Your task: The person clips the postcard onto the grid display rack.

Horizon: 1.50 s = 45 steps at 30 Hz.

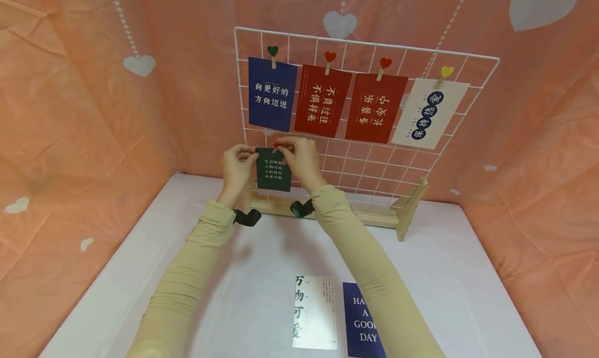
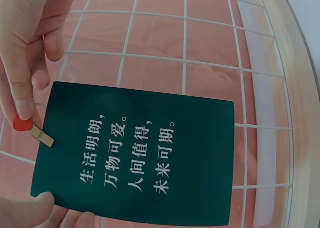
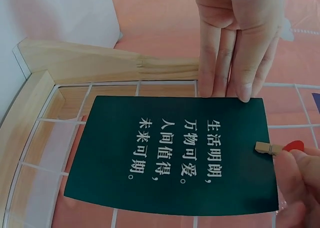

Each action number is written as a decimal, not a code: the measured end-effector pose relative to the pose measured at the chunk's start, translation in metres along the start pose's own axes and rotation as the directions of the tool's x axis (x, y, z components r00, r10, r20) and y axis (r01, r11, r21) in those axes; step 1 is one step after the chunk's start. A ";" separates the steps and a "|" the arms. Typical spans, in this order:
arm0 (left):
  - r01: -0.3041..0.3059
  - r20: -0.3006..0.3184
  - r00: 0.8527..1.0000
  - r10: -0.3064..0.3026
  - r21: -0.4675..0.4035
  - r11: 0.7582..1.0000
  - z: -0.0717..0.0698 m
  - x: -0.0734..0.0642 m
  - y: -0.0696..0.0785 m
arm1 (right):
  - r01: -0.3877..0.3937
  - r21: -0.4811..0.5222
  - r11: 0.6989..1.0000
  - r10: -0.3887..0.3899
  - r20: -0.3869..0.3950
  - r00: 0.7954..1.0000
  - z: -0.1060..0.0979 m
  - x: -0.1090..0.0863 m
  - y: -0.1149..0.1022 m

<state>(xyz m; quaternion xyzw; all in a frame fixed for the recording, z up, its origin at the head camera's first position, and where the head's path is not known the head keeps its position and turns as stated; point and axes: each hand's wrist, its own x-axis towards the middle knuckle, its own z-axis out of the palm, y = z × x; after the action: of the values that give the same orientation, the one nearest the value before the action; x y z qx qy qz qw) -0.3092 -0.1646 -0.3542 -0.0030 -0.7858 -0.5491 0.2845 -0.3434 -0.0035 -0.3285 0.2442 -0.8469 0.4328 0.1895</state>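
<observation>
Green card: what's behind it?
White wire grid shows around the edges of the green card, with pink cloth beyond the grid. Whatever lies directly behind the card is covered and can't be seen.

We wear creased, pale-khaki long sleeves [image 1: 180,275], with black, angular wrist cameras [image 1: 252,217], the right glinting teal, just beside the sleeves' plain cuffs [image 1: 218,210].

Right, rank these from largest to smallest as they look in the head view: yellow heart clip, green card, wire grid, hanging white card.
1. Wire grid
2. Hanging white card
3. Green card, partly covered
4. Yellow heart clip
</observation>
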 end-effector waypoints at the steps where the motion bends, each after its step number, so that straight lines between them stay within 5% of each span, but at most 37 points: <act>1: -0.001 0.001 1.000 0.001 0.003 1.000 0.000 0.000 0.000 | -0.005 0.012 1.000 0.005 0.007 1.000 0.000 0.000 0.001; 9: -0.019 -0.002 1.000 0.019 0.017 1.000 0.002 -0.001 -0.003 | -0.013 0.042 0.999 0.011 0.046 0.999 0.001 -0.005 0.006; 33: -0.032 0.033 0.999 0.033 -0.008 0.999 -0.004 0.000 -0.005 | 0.100 0.019 0.995 -0.099 -0.049 0.994 0.002 -0.017 0.012; 45: -0.015 0.084 0.996 0.018 -0.032 0.999 -0.011 -0.001 -0.005 | 0.069 0.173 0.983 -0.065 -0.028 0.997 -0.003 -0.021 0.018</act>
<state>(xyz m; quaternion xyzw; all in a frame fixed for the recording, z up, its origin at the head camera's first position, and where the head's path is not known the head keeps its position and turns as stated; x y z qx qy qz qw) -0.3049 -0.1755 -0.3568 -0.0370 -0.7885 -0.5583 0.2555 -0.3365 0.0134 -0.3498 0.2834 -0.7950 0.5011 0.1912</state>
